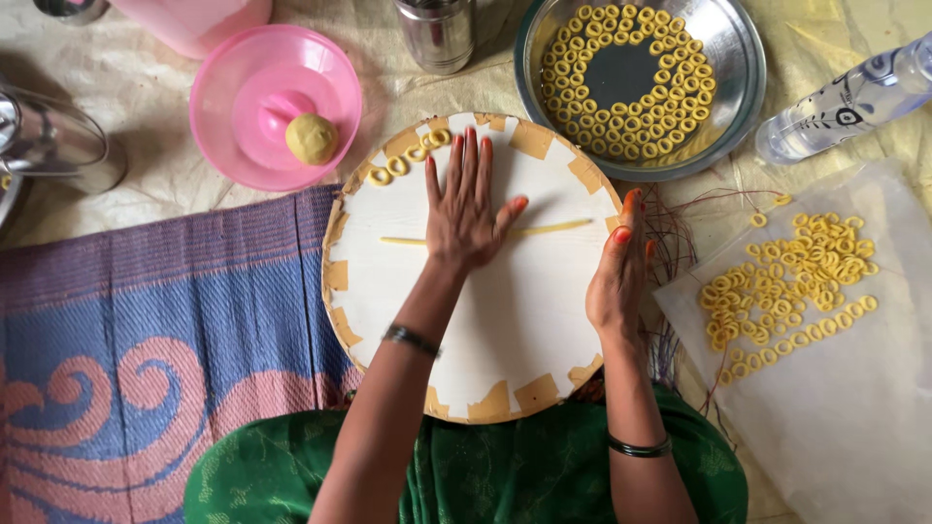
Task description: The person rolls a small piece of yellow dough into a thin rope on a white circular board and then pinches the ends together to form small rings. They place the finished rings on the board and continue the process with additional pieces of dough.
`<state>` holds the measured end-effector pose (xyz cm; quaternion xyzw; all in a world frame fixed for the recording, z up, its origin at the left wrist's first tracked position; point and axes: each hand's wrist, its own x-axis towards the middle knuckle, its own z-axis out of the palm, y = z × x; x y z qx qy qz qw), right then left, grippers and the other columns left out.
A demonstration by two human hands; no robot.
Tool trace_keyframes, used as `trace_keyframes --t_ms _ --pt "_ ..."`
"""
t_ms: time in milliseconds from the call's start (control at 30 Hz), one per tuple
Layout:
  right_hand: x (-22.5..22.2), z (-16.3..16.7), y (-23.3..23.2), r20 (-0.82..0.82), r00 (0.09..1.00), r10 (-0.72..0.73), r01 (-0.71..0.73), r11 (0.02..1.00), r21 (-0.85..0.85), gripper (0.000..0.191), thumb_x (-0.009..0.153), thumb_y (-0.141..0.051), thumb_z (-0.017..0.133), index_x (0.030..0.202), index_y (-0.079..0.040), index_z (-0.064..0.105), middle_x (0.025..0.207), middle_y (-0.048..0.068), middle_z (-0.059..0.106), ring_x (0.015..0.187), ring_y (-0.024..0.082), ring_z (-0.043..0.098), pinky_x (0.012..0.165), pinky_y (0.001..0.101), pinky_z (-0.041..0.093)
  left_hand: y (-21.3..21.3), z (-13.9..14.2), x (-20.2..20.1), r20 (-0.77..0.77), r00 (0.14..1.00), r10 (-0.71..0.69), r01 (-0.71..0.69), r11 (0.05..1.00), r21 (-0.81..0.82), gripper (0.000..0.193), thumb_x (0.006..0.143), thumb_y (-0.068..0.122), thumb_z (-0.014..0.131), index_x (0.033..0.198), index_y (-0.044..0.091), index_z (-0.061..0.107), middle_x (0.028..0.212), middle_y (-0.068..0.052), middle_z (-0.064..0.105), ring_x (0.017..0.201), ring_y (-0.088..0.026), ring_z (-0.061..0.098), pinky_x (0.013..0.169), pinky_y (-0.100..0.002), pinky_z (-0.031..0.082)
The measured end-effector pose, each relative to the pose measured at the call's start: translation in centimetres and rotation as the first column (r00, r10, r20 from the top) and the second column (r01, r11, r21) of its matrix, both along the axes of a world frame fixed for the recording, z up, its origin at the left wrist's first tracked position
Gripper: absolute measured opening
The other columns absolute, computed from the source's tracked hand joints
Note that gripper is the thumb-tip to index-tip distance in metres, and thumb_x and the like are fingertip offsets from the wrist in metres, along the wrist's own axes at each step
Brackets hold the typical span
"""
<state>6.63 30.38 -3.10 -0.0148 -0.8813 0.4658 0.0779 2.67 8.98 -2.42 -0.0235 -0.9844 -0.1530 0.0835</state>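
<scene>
While left hand [464, 209] flattens dough strand [544, 229] (fingers spread), right hand [615, 272], fingers seemingly straight, steadies round board [505, 320] on matted floor [146, 291].

The round white board [505, 320] at frame centre has a matt, painted-looking face; its rim carries torn patches of tan paper tape. The thin yellow dough strand [553, 228] across it looks soft and matt. The pink plastic lid [238, 136], upper left, is glossy and holds a matt ball of dough [312, 138]. The round steel bowl [743, 68], upper right, is polished and reflective. The clear plastic bottle [854, 97] at far right is glossy. The translucent sheet [854, 417], lower right, looks smooth. The woven mat [146, 320], lower left, shows a coarse ribbed weave.
</scene>
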Motion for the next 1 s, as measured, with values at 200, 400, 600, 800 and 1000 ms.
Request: trace_keyframes --t_ms 200,400,600,800,1000 --pt "-0.4 -1.3 -0.2 0.012 1.000 -0.025 0.024 0.998 0.053 0.087 0.102 -0.066 0.008 0.162 -0.005 0.024 0.171 0.016 0.024 0.159 0.032 0.019 0.125 0.0505 0.004 -0.4 0.1 -2.0 0.006 0.996 -0.090 0.090 0.994 -0.064 0.094 0.101 0.072 0.023 0.164 0.002 0.013 0.172 -0.013 0.012 0.160 -0.027 0.007 0.127 -0.055 0.001" --pt "0.3 -0.5 -0.3 0.007 1.000 -0.009 0.008 0.998 0.054 0.080 0.108 -0.061 0.017 0.160 -0.002 0.031 0.169 0.021 0.026 0.157 0.036 0.023 0.126 0.0468 0.017 0.4 -1.8 6.5 0.066 0.965 -0.252 0.258 0.960 -0.108 0.096 0.099 0.074 0.019 0.163 0.003 0.013 0.172 -0.014 0.012 0.159 -0.025 0.007 0.128 -0.052 0.001" --pt "1.3 0.0 -0.4 -0.043 0.999 0.004 -0.001 0.998 0.062 0.076 0.110 -0.056 0.020 0.157 0.001 0.035 0.165 0.025 0.031 0.154 0.039 0.028 0.125 0.0473 0.022 1.3 -1.6 15.7 0.130 0.938 -0.322 0.327 0.945 -0.018 0.095 0.101 0.071 0.012 0.162 -0.001 0.012 0.171 -0.018 0.010 0.159 -0.029 0.005 0.127 -0.051 0.001" --pt "0.9 0.4 -0.4 -0.074 0.997 -0.023 0.020 0.999 -0.038 0.069 0.112 -0.052 0.030 0.153 0.003 0.041 0.160 0.025 0.041 0.148 0.037 0.042 0.118 0.0433 0.036 2.0 -2.0 10.2 0.122 0.976 -0.180 0.180 0.984 0.009 0.094 0.101 0.068 0.025 0.162 -0.002 0.014 0.171 -0.018 0.010 0.160 -0.028 0.007 0.127 -0.052 0.002" --pt "0.3 -0.5 -0.4 -0.086 0.994 -0.067 0.058 0.993 -0.099 0.064 0.112 -0.049 0.036 0.148 0.002 0.048 0.152 0.022 0.052 0.142 0.034 0.049 0.115 0.0419 0.038 1.0 -1.7 -0.1 -0.002 0.999 -0.046 0.046 0.999 0.004 0.092 0.102 0.068 0.027 0.163 0.001 0.013 0.172 -0.016 0.010 0.160 -0.027 0.007 0.128 -0.053 0.003"
